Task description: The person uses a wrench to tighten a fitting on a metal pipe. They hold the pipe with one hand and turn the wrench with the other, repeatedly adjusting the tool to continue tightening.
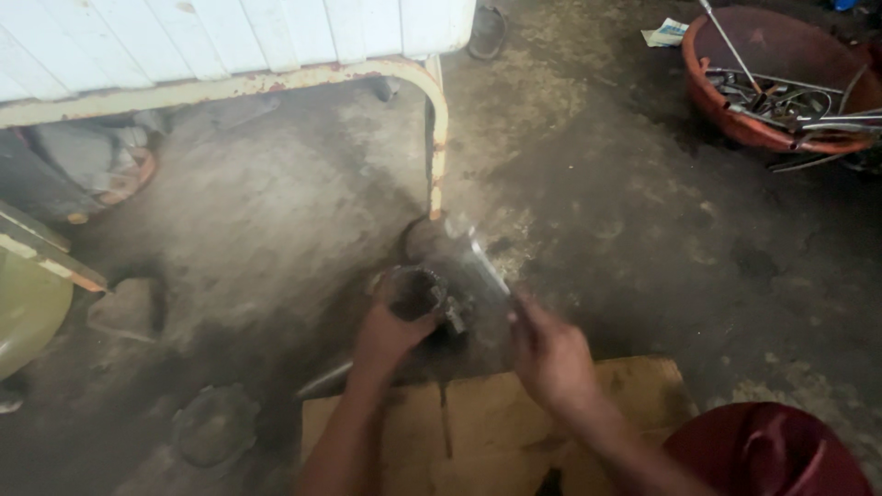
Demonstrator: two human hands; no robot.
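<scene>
The left hand [386,335] grasps a dark metal part [418,292] over the floor [643,230]. The right hand [549,356] is blurred beside a shiny tool [478,257]; I cannot tell its grip.

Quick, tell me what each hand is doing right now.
Left hand: closed around a dark round metal part.
Right hand: gripping a shiny metal tool; the picture is blurred, so the kind cannot be told.

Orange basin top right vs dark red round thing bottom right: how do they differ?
The orange round basin sits open side up on the concrete floor, holding long metal tools; the dark red rounded object shows a domed side with nothing seen in it. The basin lies far from the right hand; the red object lies close beside that arm. Both are round and cut off by the frame.
</scene>
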